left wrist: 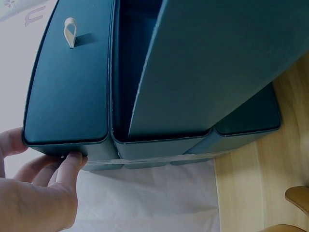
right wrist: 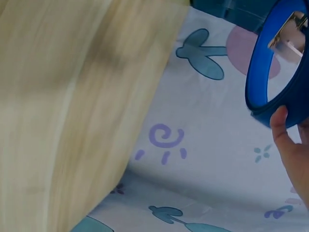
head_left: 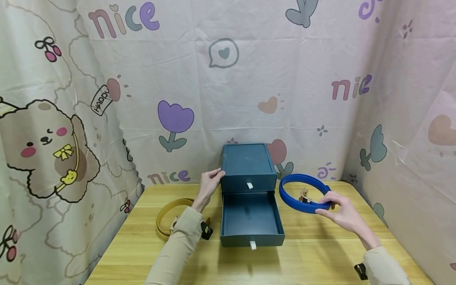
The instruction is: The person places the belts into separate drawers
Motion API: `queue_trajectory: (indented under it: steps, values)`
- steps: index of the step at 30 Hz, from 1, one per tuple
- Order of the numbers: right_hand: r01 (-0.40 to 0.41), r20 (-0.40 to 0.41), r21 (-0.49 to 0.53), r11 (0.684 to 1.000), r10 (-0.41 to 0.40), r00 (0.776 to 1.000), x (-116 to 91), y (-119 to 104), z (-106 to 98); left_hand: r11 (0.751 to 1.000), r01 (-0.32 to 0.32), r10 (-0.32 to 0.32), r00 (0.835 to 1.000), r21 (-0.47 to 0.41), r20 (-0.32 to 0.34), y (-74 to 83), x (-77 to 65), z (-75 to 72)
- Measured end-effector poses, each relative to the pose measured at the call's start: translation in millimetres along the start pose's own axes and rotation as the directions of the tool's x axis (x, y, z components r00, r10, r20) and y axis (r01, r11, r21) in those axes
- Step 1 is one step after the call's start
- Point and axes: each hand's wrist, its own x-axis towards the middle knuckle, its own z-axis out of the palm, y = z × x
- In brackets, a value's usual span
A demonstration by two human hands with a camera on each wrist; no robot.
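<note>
Fingers (head_left: 331,195) of the right hand (head_left: 341,213) pinch a coiled blue belt (head_left: 296,205) above the table (head_left: 313,253), right of the open lower drawer (head_left: 238,240); the left hand (head_left: 207,187) grips the two-drawer box (head_left: 247,159) by its edge, likely steadying it.

Cartoon-printed curtains (head_left: 242,87) around wooden table (head_left: 135,245)

From above, the pulled-out drawer (head_left: 246,219) lies unobstructed; the top drawer (head_left: 236,183) blocks behind.
</note>
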Motion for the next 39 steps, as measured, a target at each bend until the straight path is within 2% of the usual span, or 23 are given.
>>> queue_trajectory:
  steps: [10, 15, 25, 32, 39]
  values:
    - [0.0, 0.161, 0.137, 0.991, -0.022, 0.987, 7.7, -18.3, -23.0, 1.0, 0.008, -0.008, 1.0, 0.007, -0.003, 1.4, -1.0, -0.1]
    - [0.011, 0.206, 0.189, 0.982, -0.051, 0.977, 9.8, -22.6, -28.6, 1.0, 0.003, -0.003, 1.0, 0.002, 0.004, 1.0, -1.1, -0.6]
    - [0.003, 0.255, 0.251, 0.968, -0.069, 0.964, 10.4, -33.2, -26.7, 1.0, 0.013, -0.013, 1.0, -0.005, -0.023, -0.2, -0.5, -0.1]
    - [0.02, 0.295, 0.29, 0.957, -0.11, 0.949, 13.2, -40.7, -21.5, 1.0, 0.002, -0.001, 1.0, 0.021, -0.012, 0.7, -1.6, 0.3]
    - [-0.02, 0.338, 0.317, 0.948, -0.093, 0.936, 17.5, -46.5, -11.1, 1.0, 0.001, -0.001, 1.0, 0.013, 0.0, 1.4, -2.5, 0.6]
